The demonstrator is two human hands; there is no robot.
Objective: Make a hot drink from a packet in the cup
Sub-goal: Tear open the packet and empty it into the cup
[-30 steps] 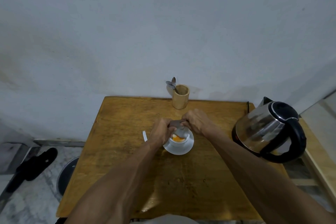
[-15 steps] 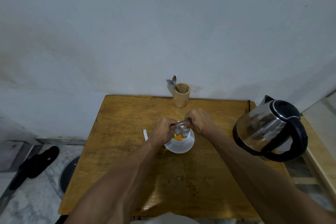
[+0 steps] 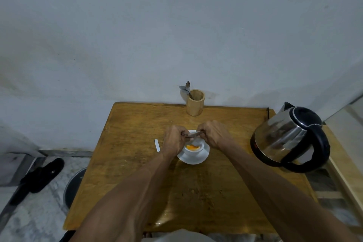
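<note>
- The left hand (image 3: 173, 140) and the right hand (image 3: 214, 133) each pinch shut on one end of a small brownish packet (image 3: 193, 134), held just above the cup.
- The white ceramic cup (image 3: 193, 149) holds an orange heap, seemingly powder, and stands on a white round saucer (image 3: 193, 158).
- A thin white strip (image 3: 157, 145) lies on the worn wooden table (image 3: 127, 153), just left of the left hand.
- A tan wooden cylindrical holder (image 3: 195, 102) at the far edge holds metal spoons (image 3: 185, 89).
- A steel kettle with black handle (image 3: 292, 137) stands at right; its contents are hidden.
</note>
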